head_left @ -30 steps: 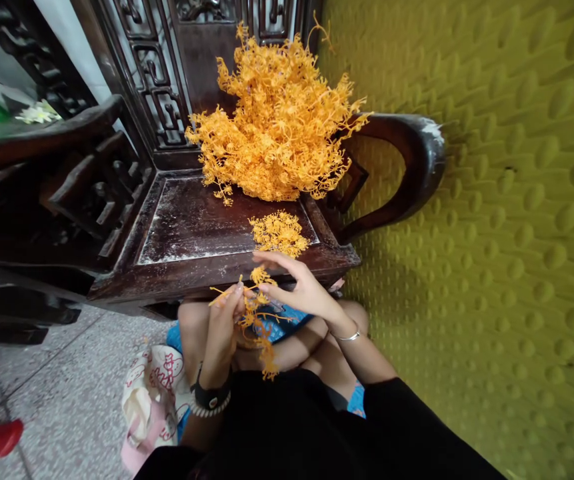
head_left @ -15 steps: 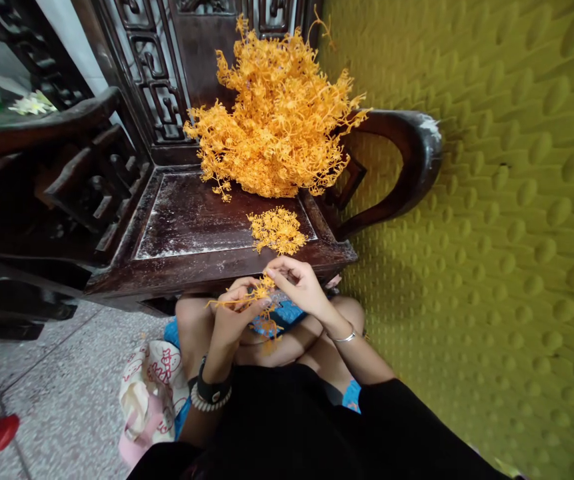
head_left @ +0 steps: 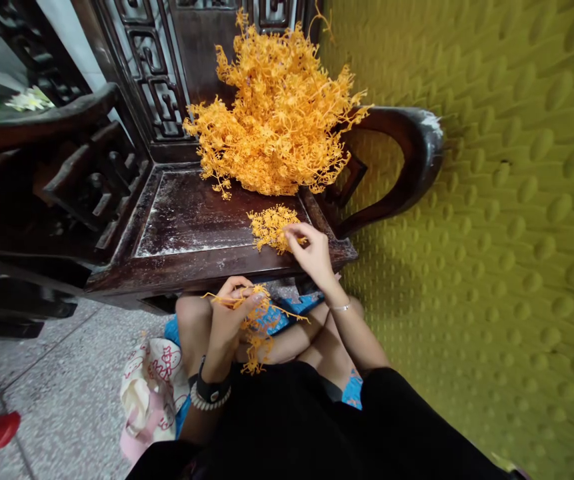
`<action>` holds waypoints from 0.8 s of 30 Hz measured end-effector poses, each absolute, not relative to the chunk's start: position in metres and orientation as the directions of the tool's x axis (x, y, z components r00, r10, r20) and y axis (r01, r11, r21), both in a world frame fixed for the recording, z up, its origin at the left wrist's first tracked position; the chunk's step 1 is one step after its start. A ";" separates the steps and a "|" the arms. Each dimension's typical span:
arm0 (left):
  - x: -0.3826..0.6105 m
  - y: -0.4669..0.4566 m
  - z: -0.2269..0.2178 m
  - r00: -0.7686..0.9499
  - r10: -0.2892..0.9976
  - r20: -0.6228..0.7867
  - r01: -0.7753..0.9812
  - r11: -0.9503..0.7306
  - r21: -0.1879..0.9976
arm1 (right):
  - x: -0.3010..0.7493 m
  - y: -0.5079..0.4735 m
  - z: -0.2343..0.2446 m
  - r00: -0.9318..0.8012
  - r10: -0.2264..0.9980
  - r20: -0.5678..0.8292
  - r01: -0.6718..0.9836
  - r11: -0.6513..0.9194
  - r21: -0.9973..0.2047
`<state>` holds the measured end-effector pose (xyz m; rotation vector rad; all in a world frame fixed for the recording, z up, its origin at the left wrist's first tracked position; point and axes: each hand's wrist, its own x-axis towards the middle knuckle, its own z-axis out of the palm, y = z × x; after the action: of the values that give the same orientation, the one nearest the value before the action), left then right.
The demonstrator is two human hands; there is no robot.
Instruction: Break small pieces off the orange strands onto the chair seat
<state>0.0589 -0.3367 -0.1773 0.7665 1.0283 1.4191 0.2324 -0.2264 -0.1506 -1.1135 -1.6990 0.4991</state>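
Left hand (head_left: 231, 310): grip clamped on thin, branching orange plant sprig (head_left: 259, 343); sprig runs between thumb and fingers, part hanging below. Right hand (head_left: 313, 255): at right edge of small, flat orange floret pile (head_left: 271, 227) on dark brown wooden chair seat (head_left: 191, 210); fingertips close together, can't tell if pinching anything. Big bushy orange plant heap (head_left: 277, 120) just behind pile, same seat.

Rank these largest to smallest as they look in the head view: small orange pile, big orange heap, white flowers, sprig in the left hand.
1. Big orange heap
2. Small orange pile and sprig in the left hand: unsure; the sprig spreads wider but is nearer, sparse and partly hidden
3. White flowers
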 end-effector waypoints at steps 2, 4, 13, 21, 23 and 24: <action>0.057 -0.336 -0.177 -0.122 0.985 -0.125 -0.410 0.065 0.910 | 0.238 -0.201 -0.153 -0.034 0.808 0.588 0.611 0.482 -0.628; 0.056 -0.335 -0.178 -0.127 0.983 -0.135 -0.415 0.071 0.907 | 0.242 -0.178 -0.157 -0.034 0.813 0.581 0.724 0.421 -0.546; 0.050 -0.330 -0.184 -0.110 0.982 -0.153 -0.410 0.096 0.907 | 0.239 -0.152 -0.181 -0.091 0.905 0.415 0.733 0.343 -0.588; 0.055 -0.327 -0.191 -0.204 0.968 -0.149 -0.461 0.039 0.887 | 0.241 -0.176 -0.163 -0.012 0.820 0.572 0.747 0.387 -0.540; 0.056 -0.328 -0.190 -0.213 0.968 -0.132 -0.451 0.023 0.892 | 0.240 -0.180 -0.159 -0.052 0.841 0.538 0.711 0.410 -0.572; 0.057 -0.328 -0.188 -0.205 0.971 -0.126 -0.440 0.023 0.898 | 0.239 -0.184 -0.156 -0.071 0.852 0.519 0.672 0.425 -0.606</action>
<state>0.0567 -0.3283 -0.1883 0.6978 1.0599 1.4947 0.2390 -0.1836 -0.1562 -1.3098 -1.8046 0.2587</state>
